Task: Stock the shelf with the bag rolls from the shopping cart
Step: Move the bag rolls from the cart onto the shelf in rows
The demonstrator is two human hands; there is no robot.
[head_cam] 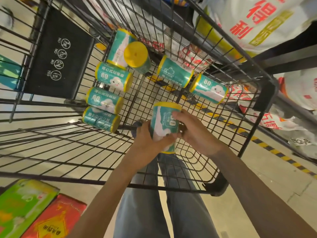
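Both hands hold one bag roll point(163, 126) over the near end of the shopping cart point(214, 184), at about 6 o'clock in the basket. The left hand point(147, 143) grips the roll from its left side, thumb curled across the lower front of the label. The right hand point(193, 133) clasps it from the right, its fingers point(178, 115) bent round the upper part of the wrapper. The roll stands nearly upright, teal and white with yellow rims.

Seven more rolls lie in the basket. Three lie stacked side by side at 9 o'clock point(103, 107), one slanted at 11 o'clock point(120, 47) with an upright roll showing its yellow cap point(136, 52) just beside it, and two lie at 1 to 2 o'clock point(175, 73).

White printed sacks point(257, 19) fill the shelf at 2 o'clock beyond the cart. Green and red packets point(25, 206) sit at 7 o'clock, outside the basket.
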